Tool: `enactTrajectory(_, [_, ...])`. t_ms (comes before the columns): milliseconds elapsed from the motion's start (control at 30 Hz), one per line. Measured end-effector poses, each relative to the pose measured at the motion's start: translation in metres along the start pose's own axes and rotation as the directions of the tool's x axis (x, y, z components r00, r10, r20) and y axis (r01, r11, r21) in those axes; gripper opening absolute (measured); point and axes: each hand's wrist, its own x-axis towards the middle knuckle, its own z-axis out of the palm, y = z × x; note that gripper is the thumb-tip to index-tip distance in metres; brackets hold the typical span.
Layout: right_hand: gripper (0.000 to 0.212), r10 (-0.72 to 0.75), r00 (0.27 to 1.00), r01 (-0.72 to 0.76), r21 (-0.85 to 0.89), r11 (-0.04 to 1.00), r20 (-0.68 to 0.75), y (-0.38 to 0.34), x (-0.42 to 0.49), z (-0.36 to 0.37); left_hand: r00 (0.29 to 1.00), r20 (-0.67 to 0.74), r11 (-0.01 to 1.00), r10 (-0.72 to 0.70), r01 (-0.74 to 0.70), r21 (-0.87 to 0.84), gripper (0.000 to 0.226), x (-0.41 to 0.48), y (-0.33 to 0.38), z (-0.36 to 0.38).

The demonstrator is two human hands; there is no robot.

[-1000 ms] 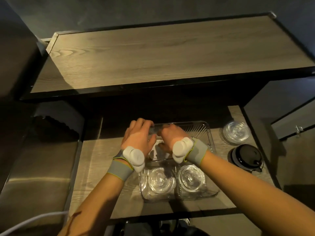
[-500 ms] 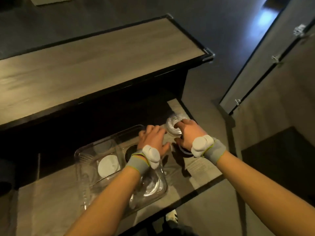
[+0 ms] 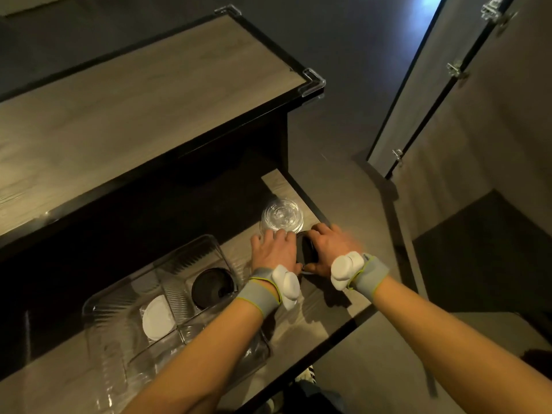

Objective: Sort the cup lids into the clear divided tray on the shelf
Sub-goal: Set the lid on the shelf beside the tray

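Head view: your right hand (image 3: 331, 249) grips the black lid (image 3: 305, 253) near the right edge of the lower shelf (image 3: 277, 180), fingers curled over its far rim and thumb at its near rim. Your left hand (image 3: 274, 253) lies on the lid's left side with fingers fairly straight, their tips at the base of the clear lids (image 3: 282, 218) stacked towards the far right corner. Left of your hands the tray (image 3: 98, 303) holds a second black lid (image 3: 212, 286) and a white lid (image 3: 157, 319) in separate compartments.
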Motion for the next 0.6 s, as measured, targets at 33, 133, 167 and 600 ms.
enactTrajectory(33, [0.078,-0.007,1.0,0.007,-0.006,1.0,-0.003,0.001,0.001,0.002,1.0,0.022,1.0,0.019,-0.019,-0.018,0.056,0.005,0.001,0.003])
enactTrajectory(133, [0.081,-0.012,1.0,0.012,0.008,1.0,-0.005,0.008,0.008,0.004,0.992,0.112,0.997,0.059,-0.052,-0.061,0.061,0.02,0.002,0.009])
enactTrajectory(167, [0.081,-0.018,1.0,0.019,0.006,1.0,-0.01,0.008,0.008,0.004,0.991,0.116,0.996,0.071,-0.064,-0.067,0.061,0.021,-0.001,0.009])
enactTrajectory(600, [0.075,-0.116,0.98,0.109,-0.049,0.993,-0.164,-0.029,-0.009,-0.049,0.992,-0.097,0.979,0.084,-0.1,-0.176,0.056,-0.016,-0.036,-0.039])
